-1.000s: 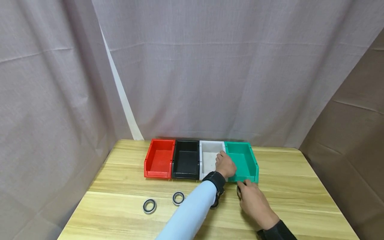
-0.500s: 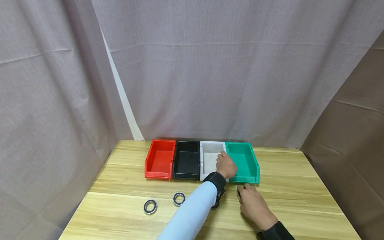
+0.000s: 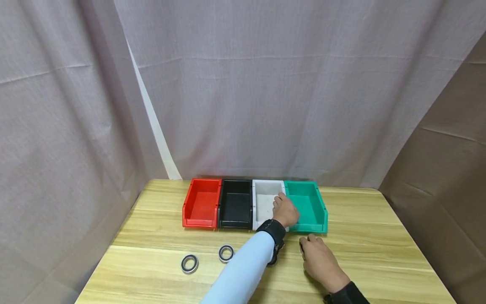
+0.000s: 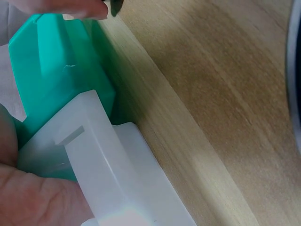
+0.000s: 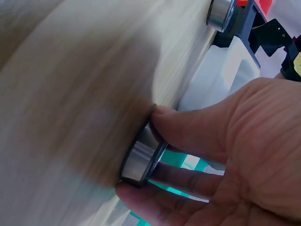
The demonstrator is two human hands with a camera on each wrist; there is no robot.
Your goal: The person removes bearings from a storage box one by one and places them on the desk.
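Observation:
My left hand (image 3: 285, 210) reaches over the row of bins and grips the right wall of the white bin (image 3: 263, 199), where it meets the green bin (image 3: 310, 203). In the left wrist view my palm (image 4: 37, 197) presses on that white wall (image 4: 108, 174), with the green bin (image 4: 56, 80) behind it. My right hand (image 3: 318, 258) lies on the table just in front of the green bin. In the right wrist view its thumb and fingers pinch a steel bearing ring (image 5: 141, 159) standing on edge against the wood.
A red bin (image 3: 201, 203) and a black bin (image 3: 235, 204) complete the row at the back of the wooden table (image 3: 379, 240). Two more bearing rings (image 3: 189, 263) (image 3: 226, 253) lie at front left. Grey curtains hang behind.
My right hand has drawn back a little from the green bin's front toward me, keeping the ring. The left hand stays on the white bin.

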